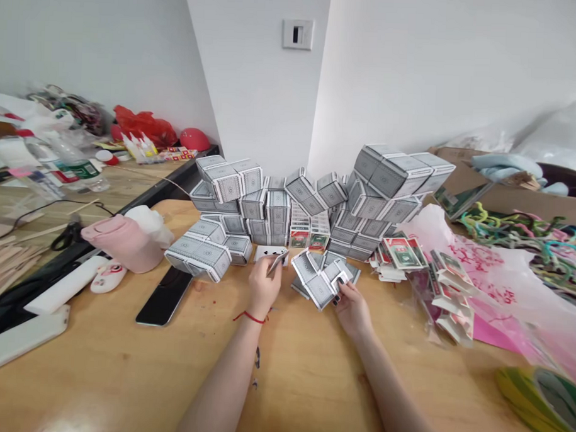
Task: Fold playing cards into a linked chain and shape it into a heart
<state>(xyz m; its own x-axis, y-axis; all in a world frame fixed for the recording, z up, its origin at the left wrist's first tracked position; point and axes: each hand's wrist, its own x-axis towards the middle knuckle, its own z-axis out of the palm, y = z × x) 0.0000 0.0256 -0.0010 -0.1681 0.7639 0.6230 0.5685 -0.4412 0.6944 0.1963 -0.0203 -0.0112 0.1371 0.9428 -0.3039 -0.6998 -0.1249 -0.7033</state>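
Note:
My left hand [265, 281] is closed on a playing card [277, 261], seen almost edge-on. My right hand [353, 306] pinches a folded piece made of playing cards [318, 283], tilted just above the table, its grey patterned backs showing. Under and behind that piece lie more grey-backed cards [300, 287]. A few cards lie face up [268, 252] beyond my left hand. Behind both hands stand stacked boxes folded from cards [277, 209], with a taller stack [393, 175] on the right and a lower group [202, 251] on the left.
A black phone [165, 297] and a pink roll [124, 243] lie left. Card packs [402, 253], opened card boxes [450, 297] and a pink-printed plastic bag [494, 267] are right. Green-yellow tape [536, 401] sits at the near right. Several card packs [309, 229] stand between the stacks.

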